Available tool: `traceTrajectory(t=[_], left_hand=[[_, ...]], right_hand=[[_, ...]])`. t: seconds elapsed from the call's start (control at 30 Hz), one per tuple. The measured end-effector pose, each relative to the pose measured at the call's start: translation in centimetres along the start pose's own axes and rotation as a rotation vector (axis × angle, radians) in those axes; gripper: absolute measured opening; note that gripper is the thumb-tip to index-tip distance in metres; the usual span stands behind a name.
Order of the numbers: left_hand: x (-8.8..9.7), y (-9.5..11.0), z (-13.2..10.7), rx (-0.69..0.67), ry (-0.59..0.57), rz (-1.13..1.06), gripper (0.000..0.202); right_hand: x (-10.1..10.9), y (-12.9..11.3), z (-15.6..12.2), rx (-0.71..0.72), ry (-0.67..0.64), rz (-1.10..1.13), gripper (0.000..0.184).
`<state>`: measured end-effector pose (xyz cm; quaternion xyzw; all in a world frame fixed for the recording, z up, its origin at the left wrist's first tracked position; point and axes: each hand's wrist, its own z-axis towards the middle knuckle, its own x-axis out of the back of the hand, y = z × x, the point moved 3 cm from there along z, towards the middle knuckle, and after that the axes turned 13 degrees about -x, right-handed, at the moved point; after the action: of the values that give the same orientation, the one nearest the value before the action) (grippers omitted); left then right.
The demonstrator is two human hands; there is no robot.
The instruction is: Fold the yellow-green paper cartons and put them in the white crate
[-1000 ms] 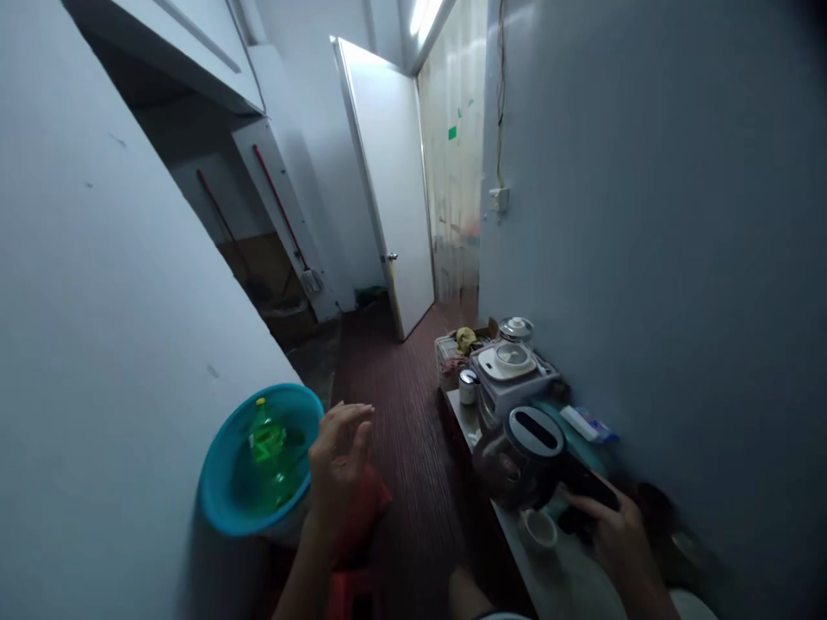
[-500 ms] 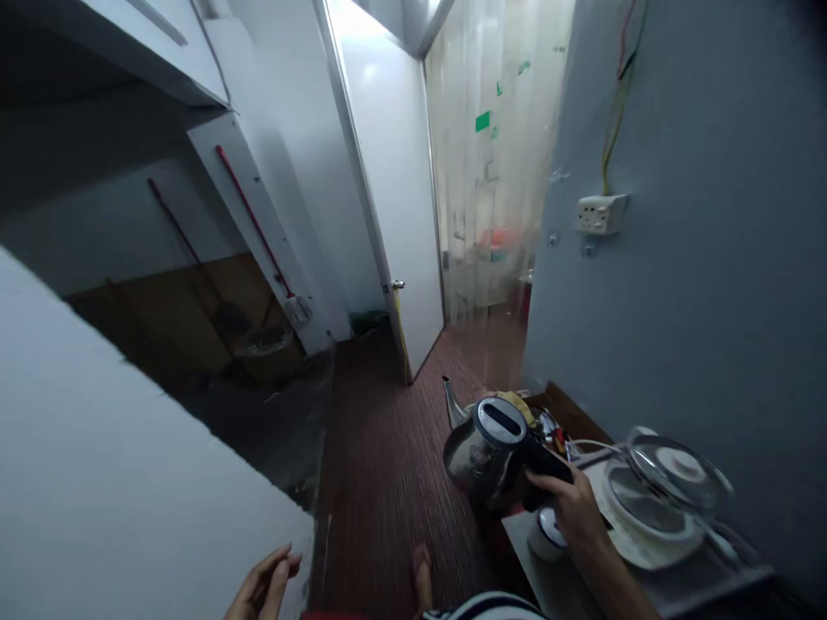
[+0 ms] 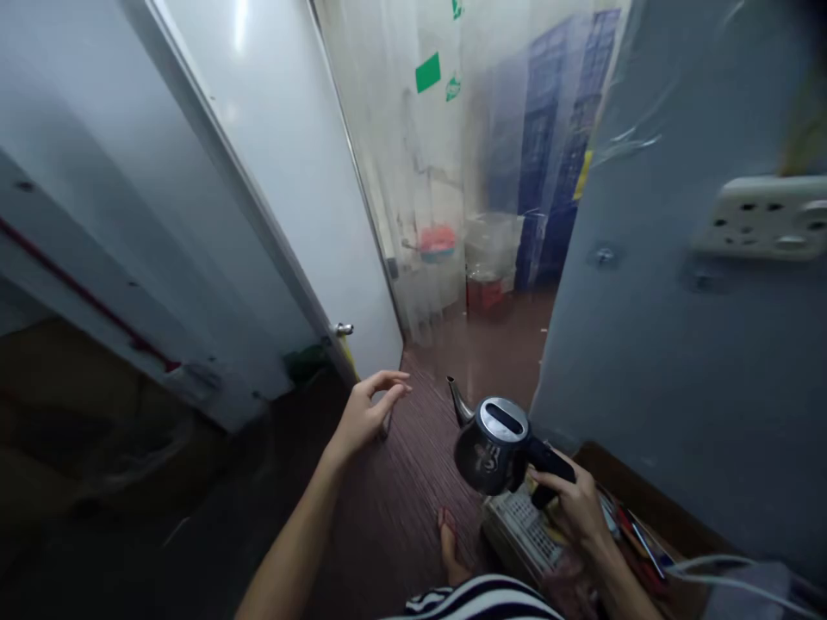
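The right hand [image 3: 577, 504] is clamped around the black handle of a steel kettle [image 3: 489, 442], held in the air with its spout pointing away. The left hand [image 3: 368, 412] hangs empty, fingers loosely spread, near the white door [image 3: 284, 181]. Clutter beneath the right hand is blurred and partly hidden.

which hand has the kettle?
The right hand grips the steel kettle by its black handle. The left hand is open and empty, out toward the white door.
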<state>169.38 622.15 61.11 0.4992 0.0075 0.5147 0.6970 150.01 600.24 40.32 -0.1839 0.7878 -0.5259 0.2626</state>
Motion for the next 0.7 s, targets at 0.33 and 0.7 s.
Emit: traceTrajectory(t=[0.33, 0.7], left_hand=[[-0.8, -18.8, 30.7, -0.061, -0.530, -0.259, 0.043], [-16.9, -33.6, 65.4, -0.101, -0.751, -0.474, 0.100]], right_hand=[[-12.7, -6.8, 20.4, -0.014, 0.055, 0.030, 0.022], [-21.4, -12.0, 43.6, 0.026, 0.348, 0.144, 0.018]])
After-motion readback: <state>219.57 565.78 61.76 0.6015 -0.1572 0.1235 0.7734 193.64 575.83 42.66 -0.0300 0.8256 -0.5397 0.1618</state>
